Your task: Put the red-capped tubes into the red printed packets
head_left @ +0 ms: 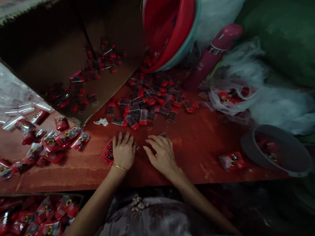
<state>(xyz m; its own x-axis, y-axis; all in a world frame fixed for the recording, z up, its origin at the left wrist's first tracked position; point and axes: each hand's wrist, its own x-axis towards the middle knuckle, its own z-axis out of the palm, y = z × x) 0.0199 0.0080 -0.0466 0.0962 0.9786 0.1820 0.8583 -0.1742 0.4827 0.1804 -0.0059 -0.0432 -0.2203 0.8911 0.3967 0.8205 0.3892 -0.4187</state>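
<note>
Reddish tabletop [191, 148]; left hand [123, 152], loosely open, touches red packets [106, 153] at nine o'clock, likely light, slippery, best edge-pinched; right hand [163, 156], fingers spread, at three.

Red round basin [168, 17]: smooth plastic, glossy
Brown open box [126, 65]: cardboard, matt
Magenta cylindrical bottle [203, 63]: glossy, perhaps metal

Dim room, reddish table [197, 143], dark green bulk [290, 35].
</note>
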